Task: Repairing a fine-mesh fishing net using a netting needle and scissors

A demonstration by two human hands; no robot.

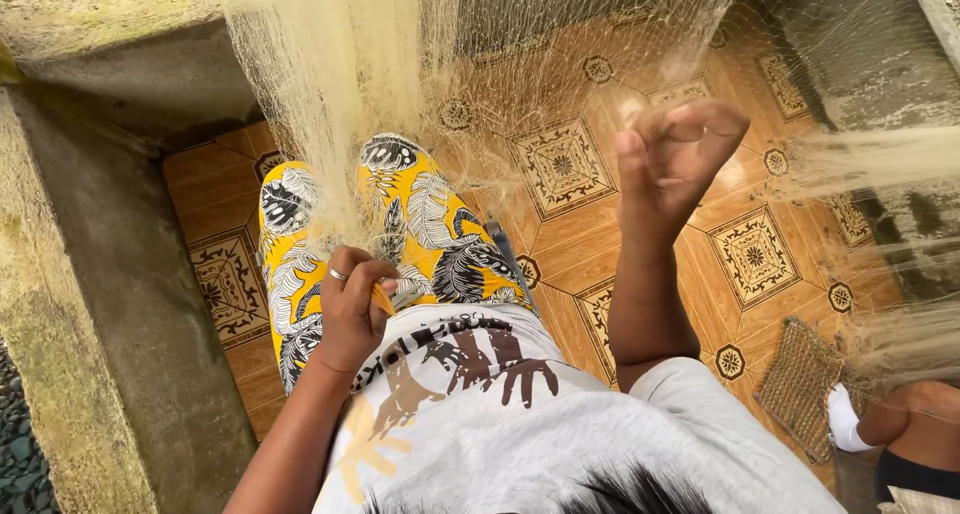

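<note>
My left hand [352, 312] sat low, close against my belly, the forearm running up from seven o'clock and the wrist bent slightly inward. Its fingers were curled shut around a small yellow netting needle [384, 298], of which only a short stub showed past my knuckles; that stub pointed toward about four o'clock, its long axis slanting down and to the right. A ring sat on one finger.

My right hand [672, 152] was raised much higher, the forearm standing nearly upright from the elbow at about six o'clock below it. The fingers were hooked over toward the thumb in a loose pinch. I could not tell whether a strand was actually caught between them, the threads being too fine to see there.

The pale fishing net [330, 84] hung in front of me, bunched thickest at eleven o'clock from my left hand and spreading in a thin veil across to my right hand. More of it streamed off at three o'clock from the raised hand. The hands were well apart.

Below lay my yellow leaf-print trousers [440, 244], the orange patterned tile floor [580, 264], and a concrete wall [90, 304] at nine o'clock.
</note>
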